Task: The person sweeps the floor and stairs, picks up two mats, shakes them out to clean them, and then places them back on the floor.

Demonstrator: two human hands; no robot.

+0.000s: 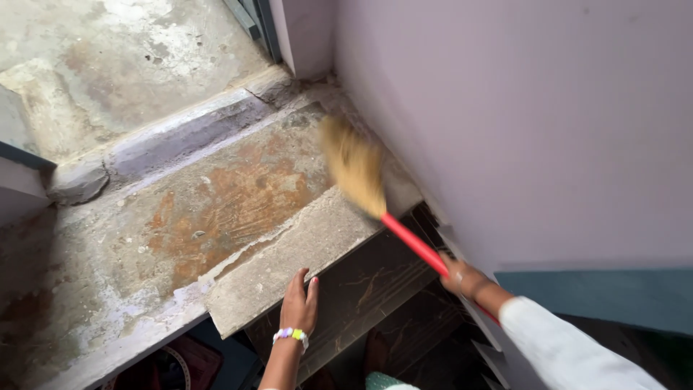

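view: head camera only, worn by the person | direction: looks steeply down and forward | distance: close, near arm's reach | frame: worn grey concrete landing (180,217), pale lilac plaster wall (520,123) at right | shared part: none, single view

Worn concrete landing at the head of a stairway

The grey concrete landing (180,217) fills the left and centre of the frame, its surface stained with rust-orange patches in the middle and pale, flaking blotches toward the lower left. A rough grey concrete slab edge (303,253) runs diagonally across the centre, chipped along its upper side. Behind it, a low raised concrete step (166,141) crosses toward the upper left. The straw-coloured bristle head of a red-handled broom (354,166), blurred, meets the landing right of centre.
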